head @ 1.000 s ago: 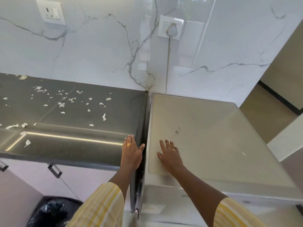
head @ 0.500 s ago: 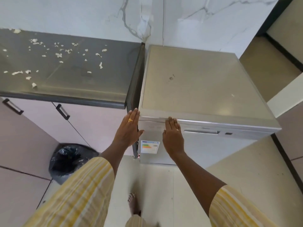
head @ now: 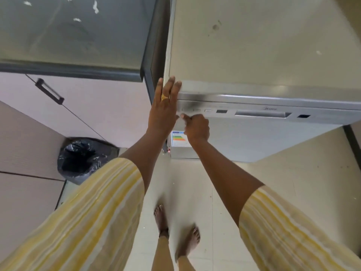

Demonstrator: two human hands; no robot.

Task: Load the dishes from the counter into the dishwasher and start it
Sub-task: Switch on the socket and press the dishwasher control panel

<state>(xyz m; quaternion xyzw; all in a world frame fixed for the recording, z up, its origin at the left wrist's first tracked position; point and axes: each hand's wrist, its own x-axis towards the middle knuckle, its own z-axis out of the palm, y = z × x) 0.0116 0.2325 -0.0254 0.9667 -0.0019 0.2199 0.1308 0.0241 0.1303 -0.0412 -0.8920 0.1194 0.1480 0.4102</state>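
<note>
While the left hand (head: 164,112) lies flat, fingers straight, against the near left corner of the dishwasher (head: 254,45), the right hand (head: 196,128) is curled into a fist that holds nothing, one fingertip poking the left end of the control panel (head: 221,111). The dishwasher stands door closed just right of the dark surface (head: 74,36); a black-lined bin (head: 84,159) sits on the floor at left

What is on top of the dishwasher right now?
Only the left hand, its fingertips resting at the front left corner of the dishwasher top. Elsewhere only faint smudges show. What lies beneath those fingers is covered.
</note>
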